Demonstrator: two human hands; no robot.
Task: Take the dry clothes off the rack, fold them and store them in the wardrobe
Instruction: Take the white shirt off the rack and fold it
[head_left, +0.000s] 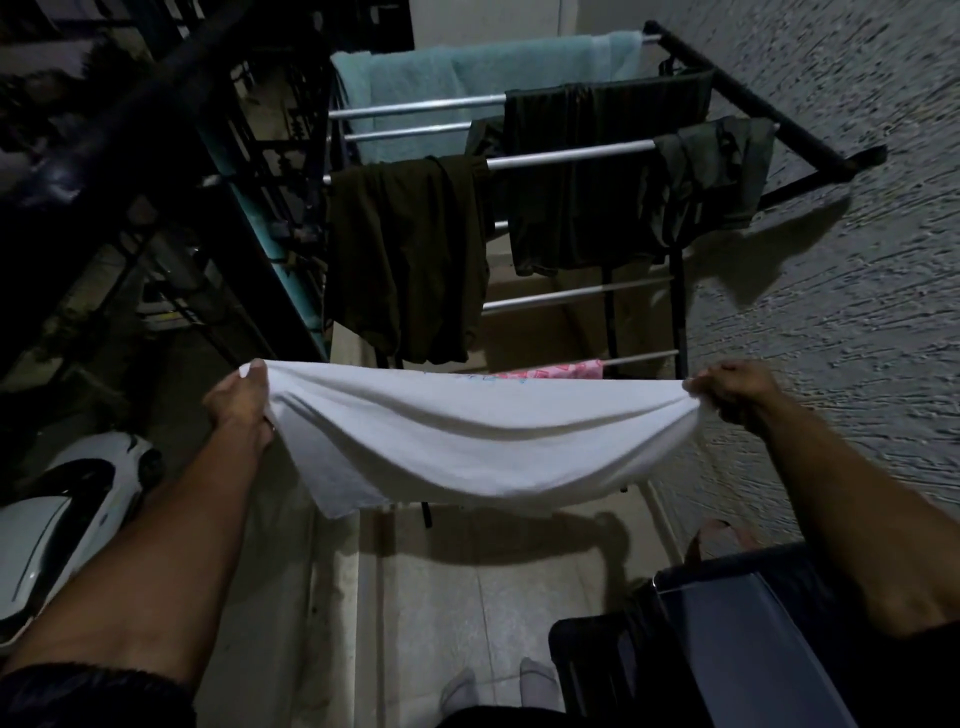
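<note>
Socked feet (498, 686) at the bottom edge, on pale floor (467, 597). Dark chair (727, 623) just to the right. Above these, white cloth (457, 441) stretched in the air between both hands, sagging in the middle, clear of the rack. Left hand (241, 405) pinching one top corner, fingers clenched on the fabric; right hand (727, 392) gripping the other the same way. Beyond, drying rack (571, 150) loaded with a pink piece (550, 370), dark garments (410, 260) and a blue towel (488, 67). Risks, likely: loose lower edge brushing the floor, a slipped corner dropping the cloth, a crooked fold from the sag.
</note>
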